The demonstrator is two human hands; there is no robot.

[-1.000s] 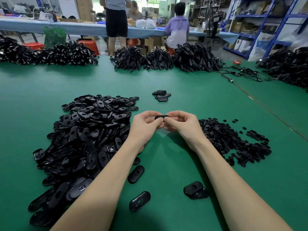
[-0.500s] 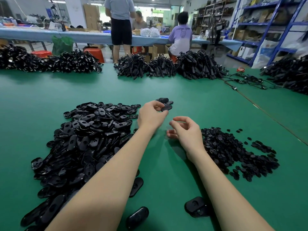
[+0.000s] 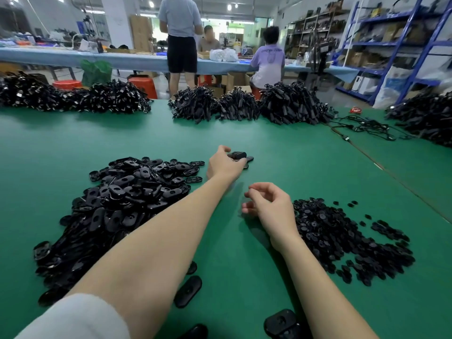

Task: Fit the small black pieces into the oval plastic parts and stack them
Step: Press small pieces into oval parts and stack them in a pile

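A big heap of black oval plastic parts (image 3: 122,199) lies on the left of the green table (image 3: 281,152). A flatter heap of small black pieces (image 3: 342,238) lies on the right. My left hand (image 3: 223,165) reaches forward to a small stack of fitted ovals (image 3: 238,155); its thumb and curled fingers hold the top oval part on that stack. My right hand (image 3: 267,204) hovers just left of the small pieces, fingers loosely curled, nothing in it.
Loose oval parts lie near me (image 3: 188,292), (image 3: 281,321). Piles of black cable parts (image 3: 244,106) line the far edge, with more at the far right (image 3: 425,118) and loose cables (image 3: 362,126). People work at a bench behind.
Both hands held one oval together in front of me. The left hand then carried it forward to the small stack, while the right hand let go and stayed back near the small pieces.
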